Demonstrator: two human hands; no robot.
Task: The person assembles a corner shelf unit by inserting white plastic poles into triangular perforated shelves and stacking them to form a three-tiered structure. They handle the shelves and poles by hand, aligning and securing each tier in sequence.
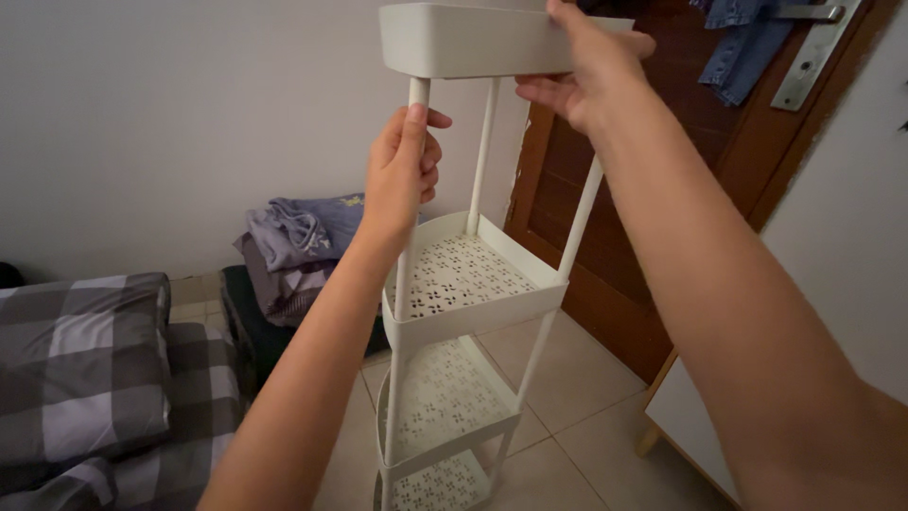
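Tiled floor [586, 397], rack [454, 284] upright

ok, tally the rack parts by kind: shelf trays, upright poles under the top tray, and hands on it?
Shelf trays: 4, top tray, second tray, third tray, bottom tray
Upright poles under the top tray: 3, front pole, back pole, right pole
Hands: 2, left hand shut on the front pole, right hand grips the top tray
Total: 9
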